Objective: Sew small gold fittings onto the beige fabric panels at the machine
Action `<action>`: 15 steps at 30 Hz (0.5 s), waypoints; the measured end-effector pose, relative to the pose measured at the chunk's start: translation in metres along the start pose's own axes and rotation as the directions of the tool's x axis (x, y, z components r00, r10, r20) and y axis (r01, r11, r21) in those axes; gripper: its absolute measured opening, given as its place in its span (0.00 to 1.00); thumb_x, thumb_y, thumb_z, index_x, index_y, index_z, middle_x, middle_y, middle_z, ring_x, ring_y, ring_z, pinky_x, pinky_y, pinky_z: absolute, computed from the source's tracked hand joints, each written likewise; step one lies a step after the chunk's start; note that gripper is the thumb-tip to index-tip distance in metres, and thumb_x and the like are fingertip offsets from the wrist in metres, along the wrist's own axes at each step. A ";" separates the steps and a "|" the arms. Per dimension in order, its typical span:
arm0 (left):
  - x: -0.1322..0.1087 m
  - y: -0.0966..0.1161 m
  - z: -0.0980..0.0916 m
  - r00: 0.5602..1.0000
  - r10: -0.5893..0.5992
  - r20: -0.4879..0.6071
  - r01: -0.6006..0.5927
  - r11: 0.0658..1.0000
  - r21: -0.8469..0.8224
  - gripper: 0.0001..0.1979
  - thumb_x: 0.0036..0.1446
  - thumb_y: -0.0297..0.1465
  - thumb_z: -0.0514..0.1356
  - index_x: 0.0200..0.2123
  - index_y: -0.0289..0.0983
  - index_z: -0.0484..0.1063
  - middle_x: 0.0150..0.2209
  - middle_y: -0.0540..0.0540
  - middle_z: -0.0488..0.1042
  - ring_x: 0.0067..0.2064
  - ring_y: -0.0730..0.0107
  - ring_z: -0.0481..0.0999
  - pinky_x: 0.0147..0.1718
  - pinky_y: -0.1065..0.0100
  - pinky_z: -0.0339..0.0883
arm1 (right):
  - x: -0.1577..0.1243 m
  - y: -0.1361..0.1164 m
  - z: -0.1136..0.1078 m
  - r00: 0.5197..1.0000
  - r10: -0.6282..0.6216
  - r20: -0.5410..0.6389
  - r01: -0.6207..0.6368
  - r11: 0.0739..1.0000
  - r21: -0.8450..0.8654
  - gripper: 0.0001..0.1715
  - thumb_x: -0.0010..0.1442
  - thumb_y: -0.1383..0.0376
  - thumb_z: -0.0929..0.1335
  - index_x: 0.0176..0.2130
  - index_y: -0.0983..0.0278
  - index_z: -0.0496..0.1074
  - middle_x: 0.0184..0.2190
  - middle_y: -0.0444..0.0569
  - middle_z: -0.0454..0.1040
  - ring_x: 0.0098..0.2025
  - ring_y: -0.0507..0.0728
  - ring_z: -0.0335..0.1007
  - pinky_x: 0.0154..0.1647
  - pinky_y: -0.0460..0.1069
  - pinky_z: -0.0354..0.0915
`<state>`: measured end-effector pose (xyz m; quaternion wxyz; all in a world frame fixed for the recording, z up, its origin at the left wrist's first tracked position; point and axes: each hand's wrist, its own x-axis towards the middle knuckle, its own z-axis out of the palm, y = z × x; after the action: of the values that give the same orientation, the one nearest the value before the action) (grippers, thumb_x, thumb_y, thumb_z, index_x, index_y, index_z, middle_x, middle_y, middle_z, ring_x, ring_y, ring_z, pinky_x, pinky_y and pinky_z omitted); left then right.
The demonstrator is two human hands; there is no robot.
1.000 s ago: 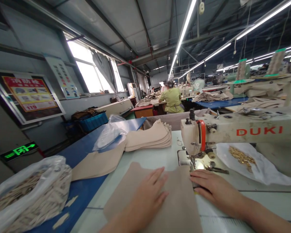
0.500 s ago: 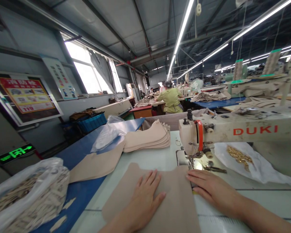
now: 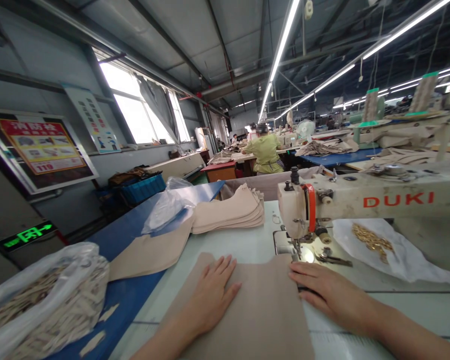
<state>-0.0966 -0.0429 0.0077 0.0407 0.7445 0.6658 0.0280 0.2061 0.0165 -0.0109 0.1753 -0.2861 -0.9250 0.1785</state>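
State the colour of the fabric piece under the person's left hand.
The fabric piece is plain greyish beige, seen in the head view.

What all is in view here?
sewing machine: 1, cream, right
panel: 1, beige, front centre
near piles: 2, beige, beyond and left of panel
worktable: 1, pale green, under panel
blue table: 1, blue, left
bags: 2, clear, blue table
scraps: many, beige, in one bag, 2 loose
sheet: 1, white, right
gold pieces: many, gold, on sheet
spools: 2, beige-green, right
posters: 2, multicoloured, left wall
sign: 1, green, left
windows: several, bright, left wall
lamps: several, white, ceiling
co-worker: 1 clear, green shirt, background
far clutter: uncounted, mixed, background
left hand: 1, bare, on panel
right hand: 1, bare, panel's right edge
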 end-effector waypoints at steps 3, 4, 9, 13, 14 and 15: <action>-0.004 0.003 0.001 1.000 0.003 -0.007 -0.003 1.000 0.015 0.29 0.62 0.46 0.43 0.63 0.38 0.52 0.64 0.41 0.52 0.65 0.56 0.51 0.60 0.50 0.45 | -0.001 0.000 0.001 1.000 -0.003 -0.017 0.004 1.000 0.017 0.24 0.64 0.57 0.61 0.56 0.61 0.66 0.58 0.52 0.63 0.60 0.61 0.58 0.61 0.57 0.54; -0.005 0.004 0.001 1.000 -0.005 -0.003 0.005 1.000 0.021 0.30 0.62 0.46 0.42 0.63 0.38 0.52 0.64 0.41 0.52 0.65 0.56 0.51 0.60 0.50 0.45 | -0.001 0.001 0.001 1.000 -0.003 -0.022 0.004 1.000 0.022 0.24 0.64 0.57 0.61 0.56 0.61 0.66 0.58 0.52 0.64 0.60 0.61 0.58 0.61 0.57 0.54; -0.009 0.012 0.001 0.999 -0.044 0.011 0.044 0.999 0.029 0.30 0.62 0.46 0.41 0.63 0.38 0.51 0.64 0.40 0.51 0.65 0.55 0.49 0.60 0.47 0.44 | -0.003 0.001 0.002 0.999 -0.013 -0.033 0.013 1.000 0.010 0.24 0.64 0.56 0.61 0.56 0.60 0.66 0.58 0.52 0.64 0.59 0.61 0.59 0.61 0.57 0.54; -0.010 0.015 0.005 0.997 -0.071 -0.002 0.071 0.997 0.013 0.29 0.62 0.44 0.43 0.62 0.37 0.55 0.64 0.40 0.52 0.65 0.54 0.50 0.60 0.48 0.47 | -0.003 0.000 0.000 1.000 -0.009 -0.019 0.009 1.000 -0.016 0.24 0.63 0.56 0.61 0.56 0.60 0.66 0.58 0.51 0.63 0.60 0.61 0.58 0.61 0.57 0.55; -0.010 0.011 0.005 0.997 -0.070 -0.023 0.070 0.997 0.009 0.28 0.62 0.43 0.44 0.61 0.37 0.56 0.65 0.40 0.52 0.65 0.55 0.51 0.60 0.49 0.48 | -0.003 0.000 0.000 1.000 -0.006 -0.013 0.006 1.000 -0.020 0.24 0.63 0.56 0.61 0.56 0.60 0.67 0.58 0.52 0.63 0.60 0.61 0.58 0.61 0.57 0.54; -0.011 0.004 0.003 0.996 -0.071 -0.056 0.071 0.997 0.010 0.27 0.61 0.42 0.45 0.61 0.36 0.56 0.65 0.40 0.51 0.65 0.56 0.51 0.60 0.51 0.49 | -0.003 -0.001 -0.001 1.000 -0.004 -0.009 0.003 1.000 -0.022 0.24 0.63 0.56 0.61 0.56 0.61 0.67 0.58 0.52 0.63 0.60 0.62 0.58 0.61 0.58 0.54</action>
<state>-0.0932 -0.0546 0.0053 0.0189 0.7195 0.6929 0.0434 0.2082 0.0144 -0.0104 0.1767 -0.2872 -0.9266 0.1665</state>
